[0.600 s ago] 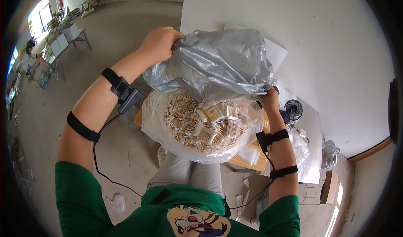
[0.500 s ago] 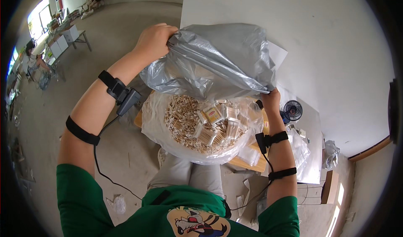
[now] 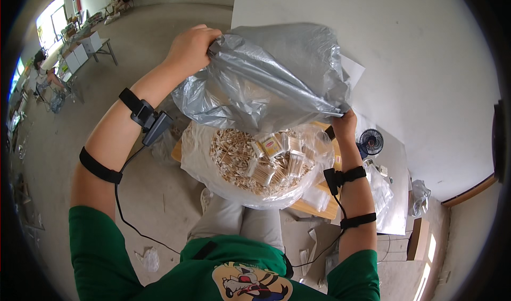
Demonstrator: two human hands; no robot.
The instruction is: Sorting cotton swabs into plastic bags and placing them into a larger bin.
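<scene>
A grey plastic bag (image 3: pixel 271 72) is stretched between my two raised hands. My left hand (image 3: pixel 194 48) grips its upper left corner in a closed fist. Lower down at the right, my right hand (image 3: pixel 345 124) pinches the bag's other end. Beneath the bag, a large clear plastic bag (image 3: pixel 199 162) lies spread open with a heap of loose cotton swabs (image 3: pixel 231 162) in it. On the heap lie several small clear packs of swabs (image 3: pixel 295 162), one with a yellow and white label (image 3: pixel 270 146). The grey bag hides the heap's far side.
A wooden table (image 3: pixel 319 208) shows under the heap. To the right stand a small black fan (image 3: pixel 371 141) and a white table (image 3: pixel 394 189) with clear plastic on it. A white wall (image 3: pixel 404 45) rises beyond. Two people sit far left near white boxes (image 3: pixel 74 58).
My left hand has moved slightly up and left, pulling the grey bag's left side wider and changing its folds. My right hand has barely moved.
</scene>
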